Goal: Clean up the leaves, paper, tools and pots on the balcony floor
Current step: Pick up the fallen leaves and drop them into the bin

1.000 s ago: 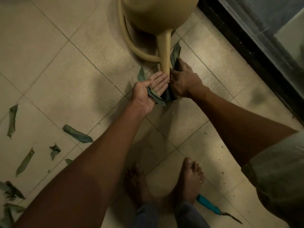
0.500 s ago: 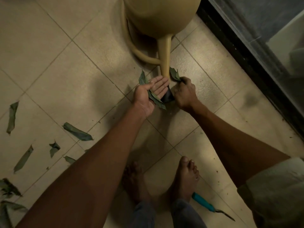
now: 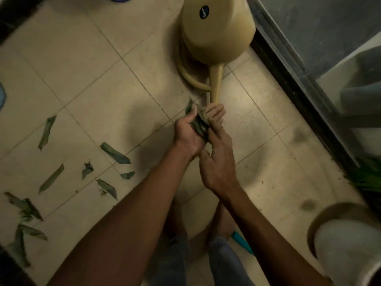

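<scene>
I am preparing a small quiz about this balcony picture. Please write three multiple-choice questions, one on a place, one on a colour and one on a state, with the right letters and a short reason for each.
1. Where do most of the loose leaves lie on the floor?
A. to the person's left
B. against the glass door
C. on top of the watering can

2. What colour is the watering can?
A. red
B. beige yellow
C. black

3. What is the left hand doing?
A. resting flat on a tile
B. holding a bunch of leaves
C. lifting the can by its handle

Answers:
1. A: the scattered pieces lie over the tiles on the left of the view, away from the door.
2. B: its body and spout are a pale beige yellow.
3. B: its fingers curl around the gathered leaves, with the right hand close against them.
</scene>
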